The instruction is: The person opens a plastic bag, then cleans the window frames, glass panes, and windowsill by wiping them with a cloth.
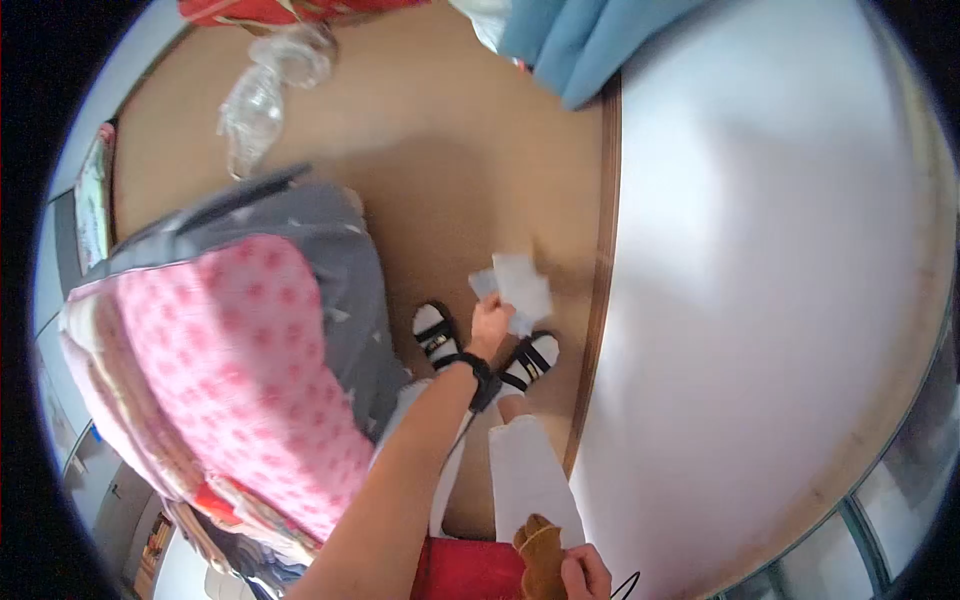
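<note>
My left hand (491,328) reaches down over the floor between my feet. Its fingers are closed on thin white paper-like sheets (522,285); one part looks more see-through, and the exact kind is blurred. A black band (478,378) circles that wrist. Low in the view, my right hand (587,575) grips a brown, soft-looking item (541,555) with a wavy edge, its kind unclear. Below the sheets are my feet in white socks and black strapped sandals (531,362).
To the left, a pink patterned blanket (240,350) lies with other folded cloth on a grey fabric piece (350,270). Clear plastic bags (262,95) lie on the brown floor (430,130). A white wall (760,300) rises at right; blue cloth (600,45) hangs at the top.
</note>
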The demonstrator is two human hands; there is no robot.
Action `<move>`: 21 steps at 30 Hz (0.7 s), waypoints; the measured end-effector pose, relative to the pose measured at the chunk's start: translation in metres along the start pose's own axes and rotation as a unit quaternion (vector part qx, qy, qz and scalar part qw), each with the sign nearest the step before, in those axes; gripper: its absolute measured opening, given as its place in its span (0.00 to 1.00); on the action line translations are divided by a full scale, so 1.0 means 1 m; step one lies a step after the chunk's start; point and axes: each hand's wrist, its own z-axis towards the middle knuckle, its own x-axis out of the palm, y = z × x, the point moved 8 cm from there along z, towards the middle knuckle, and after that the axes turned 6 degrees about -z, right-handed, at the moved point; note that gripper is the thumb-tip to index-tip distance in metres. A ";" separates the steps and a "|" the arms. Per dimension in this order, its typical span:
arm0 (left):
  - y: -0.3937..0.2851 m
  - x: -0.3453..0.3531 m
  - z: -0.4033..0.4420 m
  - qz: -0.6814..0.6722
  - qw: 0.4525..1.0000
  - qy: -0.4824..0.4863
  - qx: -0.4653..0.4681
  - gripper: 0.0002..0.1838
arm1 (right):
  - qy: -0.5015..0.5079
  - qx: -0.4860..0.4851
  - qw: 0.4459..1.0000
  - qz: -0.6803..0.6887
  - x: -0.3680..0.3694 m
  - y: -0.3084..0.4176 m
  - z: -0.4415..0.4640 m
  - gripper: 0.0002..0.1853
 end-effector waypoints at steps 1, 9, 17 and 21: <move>-0.064 0.010 -0.052 -0.103 0.991 0.017 -0.079 0.10 | 0.017 -0.012 1.000 0.017 -0.003 0.012 -0.006 0.10; -0.332 0.010 -0.305 -0.073 0.969 0.202 0.119 0.12 | -0.074 -0.182 0.980 0.030 -0.047 0.137 -0.066 0.15; -0.478 0.019 -0.539 0.138 0.905 0.297 0.273 0.17 | 0.005 -0.336 0.931 0.140 -0.078 0.221 -0.125 0.17; -0.533 0.002 -0.569 0.144 0.857 0.302 0.391 0.13 | -0.044 -0.395 0.908 0.135 -0.122 0.259 -0.191 0.14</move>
